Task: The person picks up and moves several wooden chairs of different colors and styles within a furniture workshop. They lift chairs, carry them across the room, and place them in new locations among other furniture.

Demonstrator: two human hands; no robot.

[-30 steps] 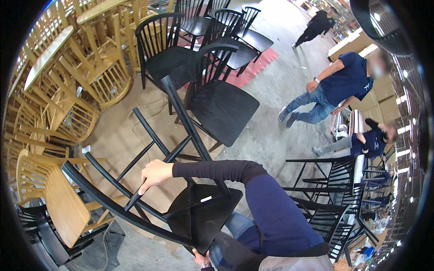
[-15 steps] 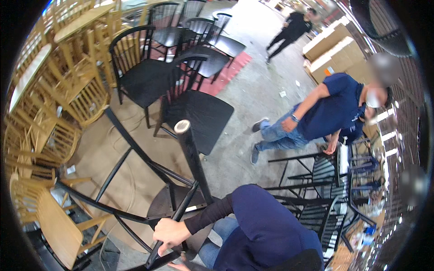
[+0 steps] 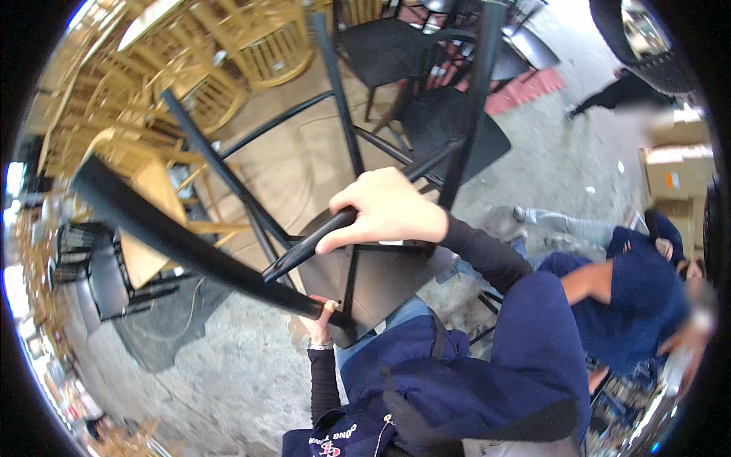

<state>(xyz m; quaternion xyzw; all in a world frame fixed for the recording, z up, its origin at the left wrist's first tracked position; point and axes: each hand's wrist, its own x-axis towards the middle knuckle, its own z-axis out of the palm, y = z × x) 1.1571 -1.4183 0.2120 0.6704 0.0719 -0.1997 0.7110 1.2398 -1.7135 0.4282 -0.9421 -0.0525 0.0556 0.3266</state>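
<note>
A black wooden chair is upside down in front of me, with its legs pointing up and the underside of its seat (image 3: 381,278) showing. My right hand (image 3: 388,206) is closed around a rung (image 3: 304,247) between two of the legs. Lower down, my left hand (image 3: 320,318) grips a thick chair leg (image 3: 183,242) close to the seat. Part of the left fingers is hidden behind that leg. My thigh in blue jeans (image 3: 396,320) is beside the seat.
Black chairs (image 3: 453,126) stand beyond the legs, and stacked light-wood chairs (image 3: 274,53) fill the far left. More black chairs (image 3: 106,266) are at the left. A co-worker in a navy shirt (image 3: 647,305) is close on my right, near cardboard boxes (image 3: 678,171).
My view has swung to the right, so the surroundings shift left and down. The right hand still holds the rung; the left hand, mostly hidden before, now shows on the leg.
</note>
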